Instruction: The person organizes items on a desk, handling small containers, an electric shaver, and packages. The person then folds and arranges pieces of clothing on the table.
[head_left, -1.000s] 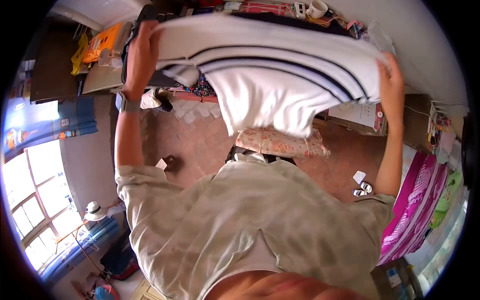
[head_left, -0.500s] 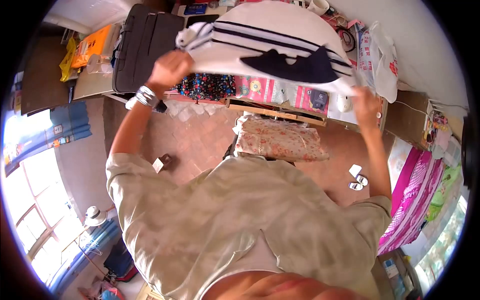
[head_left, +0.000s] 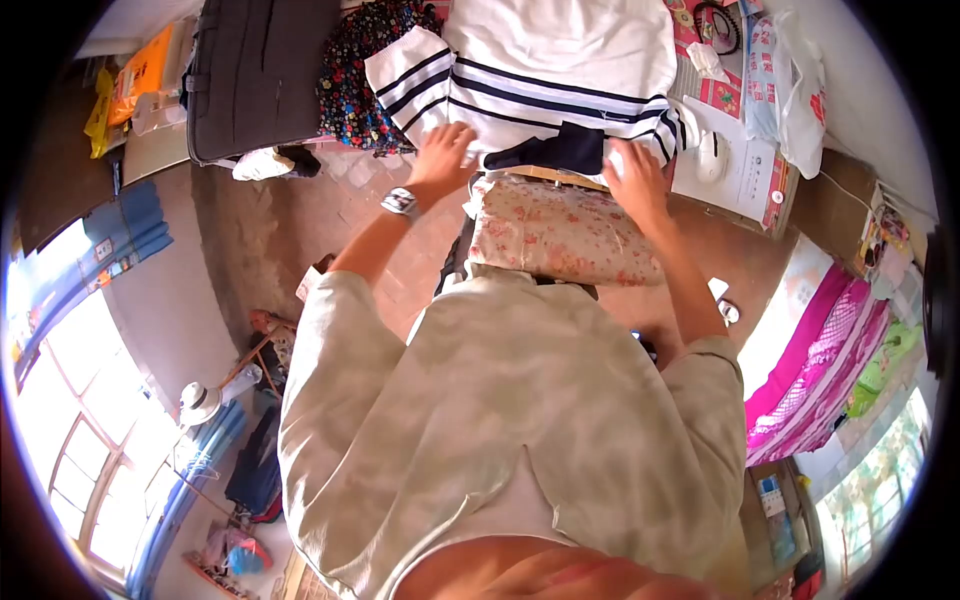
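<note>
A white shirt (head_left: 560, 45) with dark stripes lies spread on the table, its striped sleeves out to both sides. Its dark collar part (head_left: 560, 150) faces me at the table's near edge. My left hand (head_left: 445, 160), with a silver watch at the wrist, is at the shirt's near edge left of the collar, fingers curled onto the cloth. To the right of the collar, my right hand (head_left: 633, 180) pinches white cloth of the shirt. Some fingertips are slightly blurred.
A dark suitcase (head_left: 260, 75) and dark floral cloth (head_left: 365, 75) lie left of the shirt. On the right are a white computer mouse (head_left: 711, 157) and a plastic bag (head_left: 797, 90). A floral-covered seat (head_left: 560, 235) stands between me and the table.
The shirt was held up and stretched between my widely spread hands; now it lies flatter on the table. Both hands have come inward, closer together, beside the collar. The view has shifted slightly.
</note>
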